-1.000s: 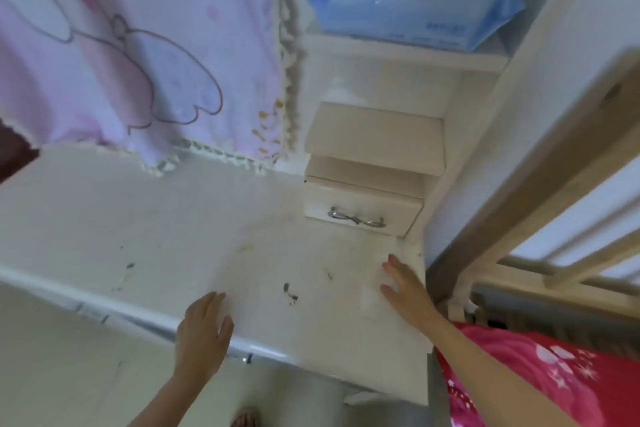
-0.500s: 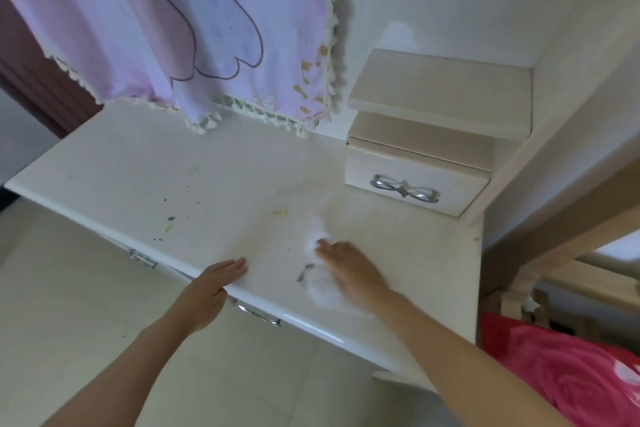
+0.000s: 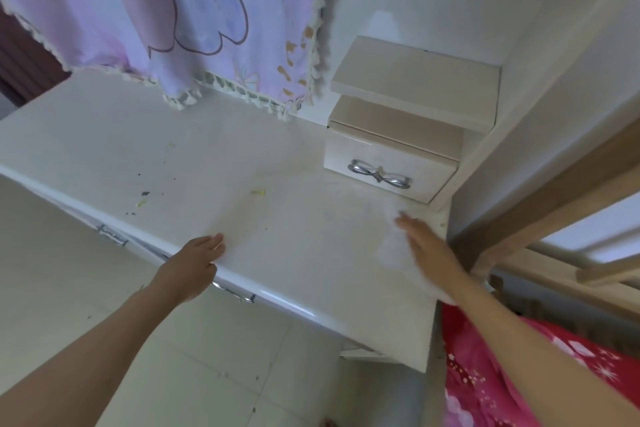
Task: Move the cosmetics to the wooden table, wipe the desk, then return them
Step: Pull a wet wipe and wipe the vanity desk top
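Observation:
The cream desk [image 3: 242, 163] carries dark specks and yellowish stains near its middle and left. My right hand [image 3: 427, 246] lies flat on a thin white wipe [image 3: 391, 246] at the desk's right end, fingers stretched toward the small drawer box. The wipe is blurred and partly under the palm. My left hand [image 3: 194, 263] rests on the desk's rounded front edge, fingers on top, holding nothing. No cosmetics are in view.
A small drawer box [image 3: 391, 166] with a bow handle and a shelf [image 3: 415, 83] above it stand at the back right. A pink curtain [image 3: 166, 10] hangs over the desk's back. A wooden bed frame [image 3: 554, 198] and pink bedding [image 3: 485, 374] lie to the right.
My right hand has swept the wipe from the desk's middle to its right end. The dark smudge near the middle is gone. My left hand stays on the front edge.

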### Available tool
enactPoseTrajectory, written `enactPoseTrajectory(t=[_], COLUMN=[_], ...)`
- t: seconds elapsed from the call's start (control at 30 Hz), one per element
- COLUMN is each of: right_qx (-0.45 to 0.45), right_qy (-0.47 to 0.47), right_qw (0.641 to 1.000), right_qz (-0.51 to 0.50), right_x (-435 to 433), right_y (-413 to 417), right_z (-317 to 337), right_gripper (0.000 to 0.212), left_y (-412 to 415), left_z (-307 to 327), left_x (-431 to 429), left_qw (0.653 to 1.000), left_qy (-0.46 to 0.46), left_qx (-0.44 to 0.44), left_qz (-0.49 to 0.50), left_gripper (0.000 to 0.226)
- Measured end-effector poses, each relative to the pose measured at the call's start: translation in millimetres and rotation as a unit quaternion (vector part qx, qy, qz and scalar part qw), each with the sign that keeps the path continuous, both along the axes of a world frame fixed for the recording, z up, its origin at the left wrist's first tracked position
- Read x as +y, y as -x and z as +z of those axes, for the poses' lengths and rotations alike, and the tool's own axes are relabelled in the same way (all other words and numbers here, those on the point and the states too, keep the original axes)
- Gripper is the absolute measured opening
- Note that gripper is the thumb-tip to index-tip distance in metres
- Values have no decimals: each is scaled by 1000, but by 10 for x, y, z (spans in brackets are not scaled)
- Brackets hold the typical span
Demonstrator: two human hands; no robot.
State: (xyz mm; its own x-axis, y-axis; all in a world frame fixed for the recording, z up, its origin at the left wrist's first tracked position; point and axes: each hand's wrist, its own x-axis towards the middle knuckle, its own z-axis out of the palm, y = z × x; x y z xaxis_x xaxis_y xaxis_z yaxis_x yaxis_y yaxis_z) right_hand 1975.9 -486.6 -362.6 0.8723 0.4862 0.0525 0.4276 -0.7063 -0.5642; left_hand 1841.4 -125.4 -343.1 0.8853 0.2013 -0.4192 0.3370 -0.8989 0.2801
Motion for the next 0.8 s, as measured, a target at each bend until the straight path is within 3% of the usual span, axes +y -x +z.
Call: enactPoseTrajectory(t=[0.17, 0.27, 0.4, 0.6, 0.7, 0.8], right_qx=[6, -10, -132, -71, -45, -27], right_qy=[154, 157, 210, 228, 261, 231], right_qw=[988, 987, 964, 938, 945, 964], right_qz=[-8, -25, 96, 251, 194, 132], right_x=[-212, -38, 30, 521, 706, 856], right_y=[-167, 173, 794, 1150, 807, 332], right_z=[-173, -252, -308, -264, -136, -157], right_gripper=[38, 45, 38, 43, 72, 94], left_y=[41, 80, 114, 116, 121, 127], left_z=[-14, -70, -61, 22, 24, 5], left_x=[-180, -281, -303, -325, -317, -294], left_qw=[998, 998, 999, 999, 999, 999], left_qy=[-50, -61, -37, -34, -29, -22], left_qx=[13, 10, -6, 6, -1, -12], left_qz=[20, 15, 21, 23, 27, 31], left_gripper=[55, 65, 73, 72, 71, 69])
